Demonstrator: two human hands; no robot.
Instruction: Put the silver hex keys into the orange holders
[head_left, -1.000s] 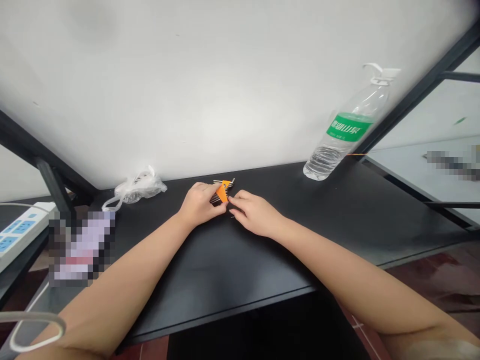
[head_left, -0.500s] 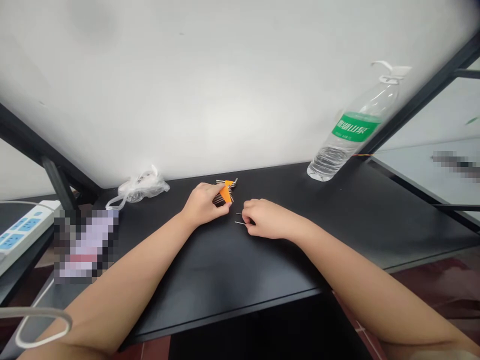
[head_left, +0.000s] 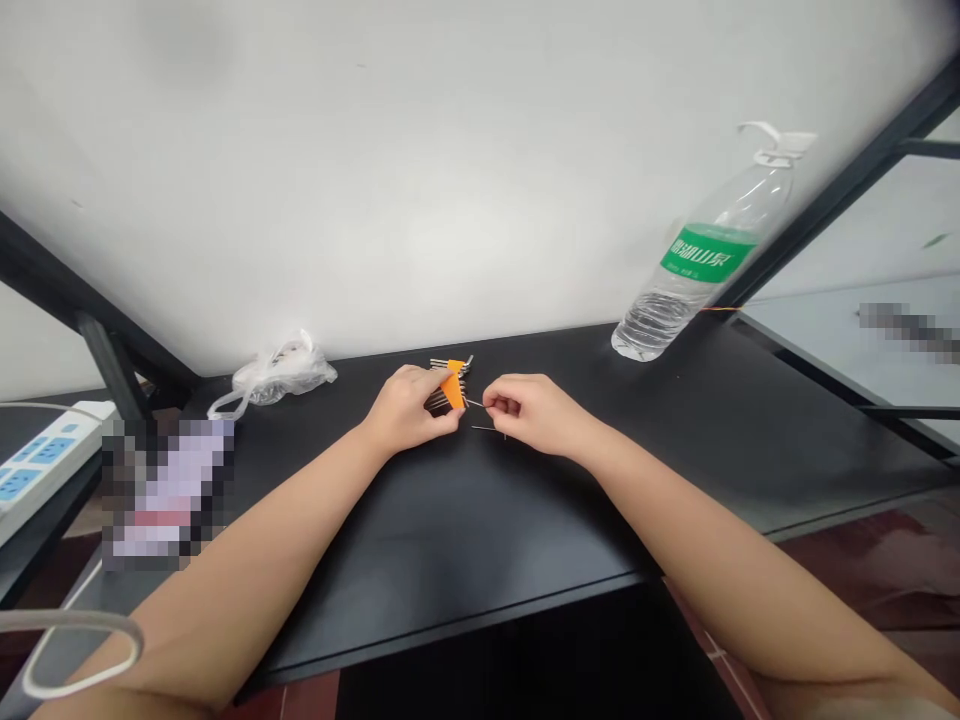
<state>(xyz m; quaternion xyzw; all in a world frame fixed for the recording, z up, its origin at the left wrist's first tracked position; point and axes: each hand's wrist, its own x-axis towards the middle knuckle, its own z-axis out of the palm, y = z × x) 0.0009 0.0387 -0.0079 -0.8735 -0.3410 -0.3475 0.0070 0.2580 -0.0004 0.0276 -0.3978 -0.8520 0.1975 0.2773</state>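
My left hand [head_left: 409, 408] is closed on an orange hex key holder [head_left: 453, 385], with several silver L-shaped hex keys sticking out of both sides. Between the fingertips of my right hand [head_left: 529, 412] is one thin hex key [head_left: 474, 403]; its tip points left and comes up to the holder's lower right edge. Whether the tip has entered a hole I cannot tell. A second thin hex key [head_left: 486, 429] lies on the black table [head_left: 450, 540] just below my right hand, partly hidden by it.
A large water bottle [head_left: 686, 265] with a green label stands at the back right. At the back left lies a clear plastic bag [head_left: 285, 370]. A blurred purple item [head_left: 176, 485], a white power strip [head_left: 52, 450] and a white cable [head_left: 82, 620] are on the left.
My right hand has lifted a thin hex key off the table and carried it up to the orange holder. The other thin key stays on the table. My left hand has barely moved.
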